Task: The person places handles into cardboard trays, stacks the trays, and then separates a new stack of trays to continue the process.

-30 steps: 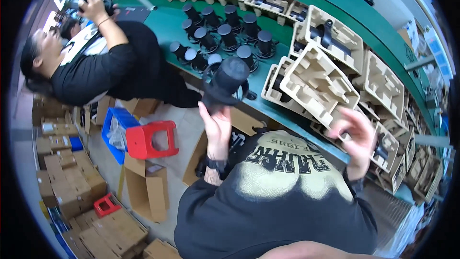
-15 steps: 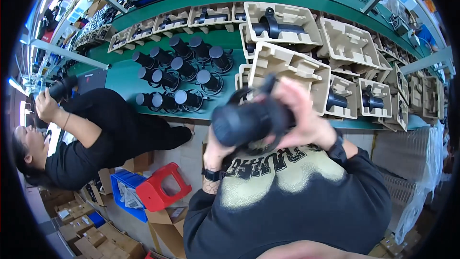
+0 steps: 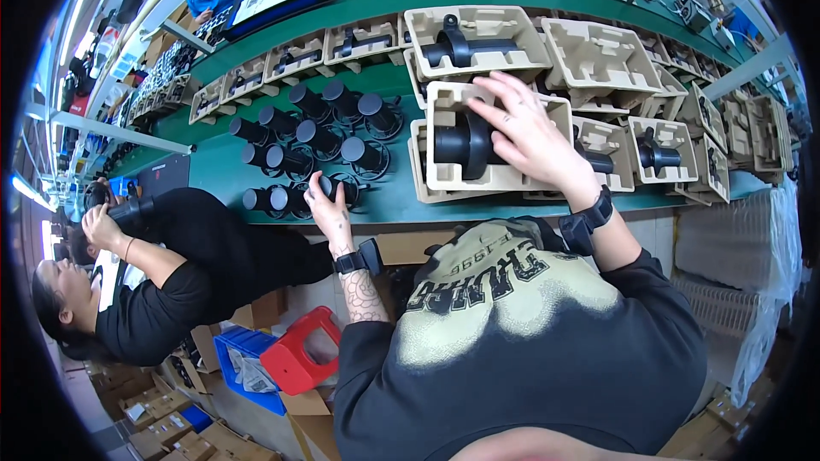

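From the head view, the right hand [image 3: 525, 132] lies open, fingers spread, on the beige moulded pulp tray [image 3: 478, 147] holding a black cylindrical device [image 3: 461, 143] on the green bench [image 3: 376, 205]. The left hand [image 3: 326, 203] grips another black cylindrical part [image 3: 342, 188] at the bench's near edge, beside a cluster of similar black cylinders [image 3: 316, 132].

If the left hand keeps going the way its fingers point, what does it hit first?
The left hand already grips a black cylinder at the bench edge. Straight on, it would probably meet the next cylinder standing behind; depth is hard to judge.
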A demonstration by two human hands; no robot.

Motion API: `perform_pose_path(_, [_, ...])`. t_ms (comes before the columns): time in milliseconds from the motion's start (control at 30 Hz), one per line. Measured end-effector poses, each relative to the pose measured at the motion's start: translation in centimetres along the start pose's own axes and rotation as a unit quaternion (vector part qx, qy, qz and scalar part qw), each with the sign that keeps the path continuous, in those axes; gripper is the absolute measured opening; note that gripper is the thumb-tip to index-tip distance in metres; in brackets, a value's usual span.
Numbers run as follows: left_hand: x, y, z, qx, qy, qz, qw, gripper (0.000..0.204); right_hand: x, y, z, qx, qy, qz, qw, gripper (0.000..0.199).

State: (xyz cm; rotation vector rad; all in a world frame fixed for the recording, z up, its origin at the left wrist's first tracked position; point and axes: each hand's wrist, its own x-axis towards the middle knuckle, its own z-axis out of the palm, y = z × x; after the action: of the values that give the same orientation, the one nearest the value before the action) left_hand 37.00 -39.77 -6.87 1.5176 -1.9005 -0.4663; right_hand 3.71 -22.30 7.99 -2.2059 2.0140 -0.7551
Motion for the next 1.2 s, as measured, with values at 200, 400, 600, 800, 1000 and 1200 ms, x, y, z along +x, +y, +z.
perform_pose_path(200, [-4.3, 2.2, -6.2, -0.236, 0.306, -0.081, 0.919, 0.051, -2.7, 0.2, -3.7, 0.083, 0.13, 0.015, 0.988, 0.059])
perform_pose_path(400, [-7.0, 17.8, -7.9, -0.886, -0.185, -0.129, 0.405, 0.053, -3.3, -3.1, -6.1, 0.451, -0.058, 0.002, 0.89, 0.073])
perform_pose_path(600, [-8.6, 23.5, -3.1, -0.688, -0.576, -0.038, 0.439, 0.048, -3.3, -2.5, -4.4, 0.427, -0.076, -0.107, 0.895, 0.084])
perform_pose_path(800, [-8.0, 23.8, -1.6, -0.625, -0.462, -0.069, 0.626, 0.044, -6.1, 7.1, -15.2, -0.036, 0.212, -0.005, 0.977, 0.083])
perform_pose_path(1000, [-9.2, 27.1, -0.3, -0.524, -0.233, -0.091, 0.814, 0.037, -6.2, 17.3, -17.1, -0.139, 0.048, 0.105, 0.984, 0.062])
perform_pose_path(1200, [-11.3, 29.1, 1.1, -0.528, -0.146, -0.067, 0.834, 0.032, -5.7, 21.0, -14.7, -0.103, -0.038, -0.008, 0.994, 0.052])
